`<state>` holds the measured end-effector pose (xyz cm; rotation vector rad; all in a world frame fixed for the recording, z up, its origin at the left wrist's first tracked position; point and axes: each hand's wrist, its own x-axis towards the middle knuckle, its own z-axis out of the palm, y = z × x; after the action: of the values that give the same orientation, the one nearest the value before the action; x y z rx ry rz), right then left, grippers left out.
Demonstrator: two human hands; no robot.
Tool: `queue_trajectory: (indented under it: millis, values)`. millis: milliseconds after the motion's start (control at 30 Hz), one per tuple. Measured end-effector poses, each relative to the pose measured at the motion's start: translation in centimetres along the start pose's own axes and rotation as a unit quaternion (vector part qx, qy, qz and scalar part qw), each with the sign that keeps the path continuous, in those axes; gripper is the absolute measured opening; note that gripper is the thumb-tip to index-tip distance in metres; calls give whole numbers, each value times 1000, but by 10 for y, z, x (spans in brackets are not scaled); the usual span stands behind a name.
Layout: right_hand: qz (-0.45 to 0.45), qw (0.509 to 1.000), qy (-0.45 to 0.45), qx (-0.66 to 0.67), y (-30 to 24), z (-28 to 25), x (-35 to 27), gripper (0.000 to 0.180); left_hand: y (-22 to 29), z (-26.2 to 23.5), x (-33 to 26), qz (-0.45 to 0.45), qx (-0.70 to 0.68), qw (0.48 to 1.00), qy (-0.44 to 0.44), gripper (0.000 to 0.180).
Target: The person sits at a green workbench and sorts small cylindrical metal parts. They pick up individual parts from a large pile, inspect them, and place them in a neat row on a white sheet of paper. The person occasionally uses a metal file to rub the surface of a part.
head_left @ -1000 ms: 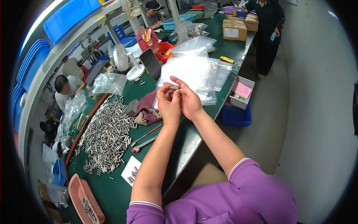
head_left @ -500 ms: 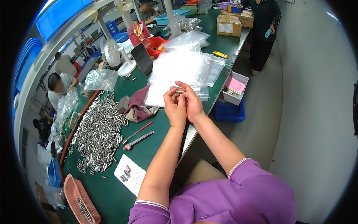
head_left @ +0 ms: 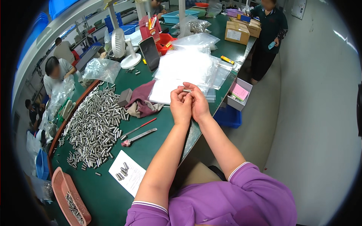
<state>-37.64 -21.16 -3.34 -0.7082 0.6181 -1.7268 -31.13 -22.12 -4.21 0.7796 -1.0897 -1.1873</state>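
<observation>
My left hand (head_left: 181,108) and my right hand (head_left: 200,107) are pressed together above the near edge of the stacked clear plastic bags (head_left: 184,69). Between their curled fingers lies a short, shiny metal pin (head_left: 186,90); some of the fingertips are hidden. To the left spreads a large heap of similar metal pins (head_left: 96,126). Nearer my left forearm lie a red-handled thin tool (head_left: 141,127) and metal tweezers (head_left: 140,137) with a pinkish wrapped end. A printed white sheet (head_left: 132,180) carries several larger metal pins (head_left: 122,171).
A maroon and beige cloth (head_left: 142,101) and a grey block (head_left: 125,97) sit beside the heap. A pink basket (head_left: 60,184) holds more pins. Behind stand a phone (head_left: 149,53), a white fan (head_left: 130,58) and cardboard boxes (head_left: 236,33). Other people are nearby, one standing (head_left: 264,45) at the far right.
The view has shifted slightly, so the bench items sit at somewhat different places. My hands remain together around the pin with little change in their grip.
</observation>
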Motion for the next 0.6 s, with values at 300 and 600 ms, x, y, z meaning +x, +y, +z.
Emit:
queue_trajectory:
  millis: [300, 600]
  values:
    - [16, 997, 49, -50, 0, -1, 1, 34, 3, 1, -5, 27, 130, 991, 28, 26]
    - [1, 999, 15, -30, 0, -2, 0, 34, 5, 1, -7, 44, 149, 987, 41, 25]
